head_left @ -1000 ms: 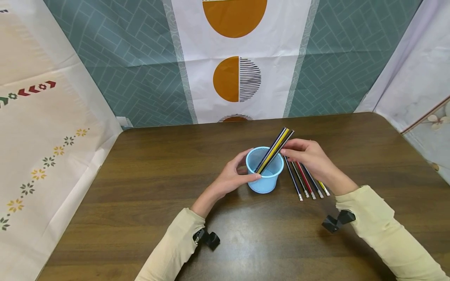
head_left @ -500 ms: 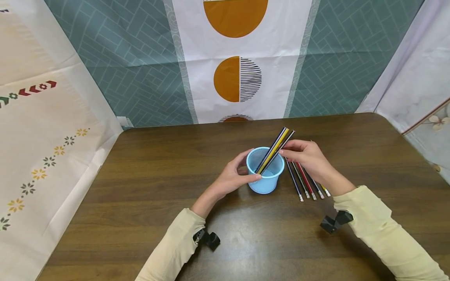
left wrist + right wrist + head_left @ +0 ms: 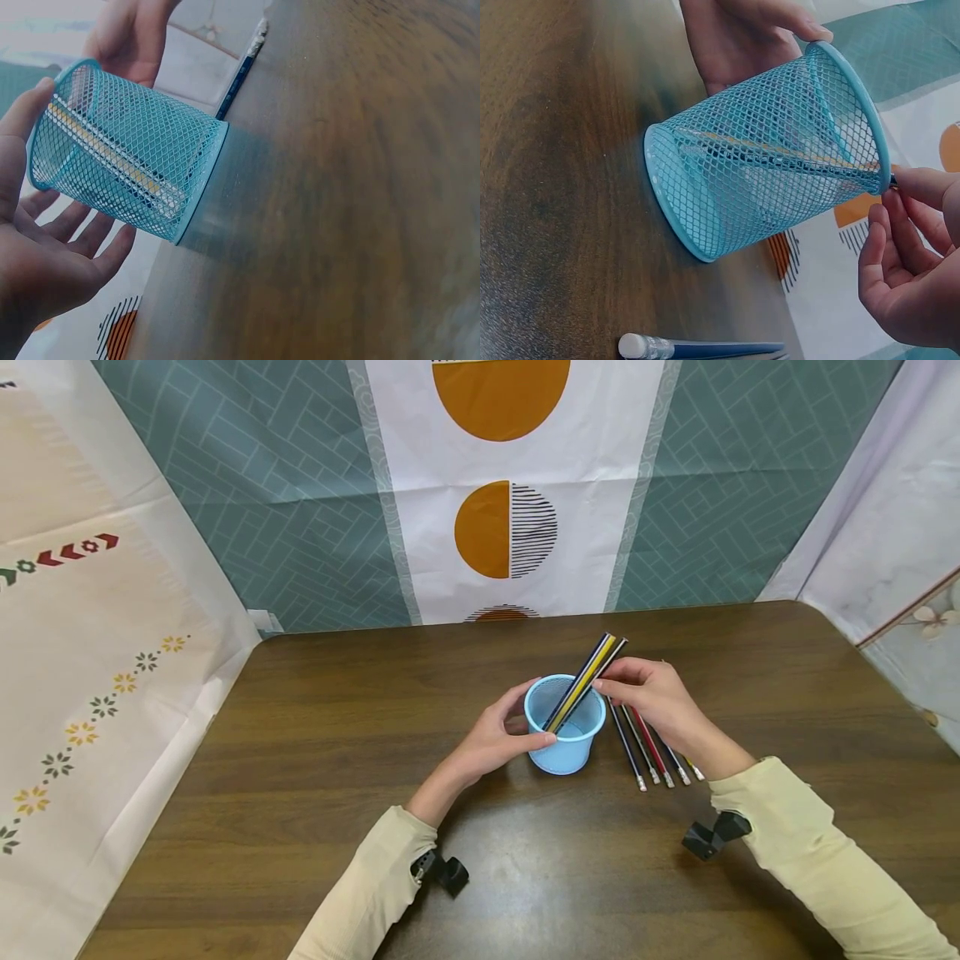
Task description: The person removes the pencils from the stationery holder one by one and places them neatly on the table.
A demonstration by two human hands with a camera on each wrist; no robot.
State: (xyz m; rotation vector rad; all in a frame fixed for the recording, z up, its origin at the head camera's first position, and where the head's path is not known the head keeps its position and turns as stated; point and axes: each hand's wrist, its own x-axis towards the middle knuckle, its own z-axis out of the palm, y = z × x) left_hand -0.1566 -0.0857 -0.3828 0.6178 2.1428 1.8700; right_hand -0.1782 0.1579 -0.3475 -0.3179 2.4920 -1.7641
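Observation:
A light blue mesh pencil cup [image 3: 564, 758] stands upright on the table. My left hand [image 3: 491, 735] holds it from the left, thumb at the rim and fingers round the far side. Several pencils, one of them yellow [image 3: 581, 690], lean to the right inside the cup, and their lower ends show through the mesh [image 3: 765, 157]. At the right side of the rim, my right hand [image 3: 660, 697] pinches a dark striped pencil [image 3: 613, 652] between thumb and fingers; its lower end is inside the cup.
Right of the cup several pencils lie side by side on the brown wooden table [image 3: 337, 760], a red pencil [image 3: 651, 743] among them, eraser ends toward me. My right hand partly covers them. Patterned cloths [image 3: 300, 493] hang behind the table and at both sides.
My right hand has shifted very slightly to the left, still pinching the pencil at the rim. The left hand and the cup stay in place.

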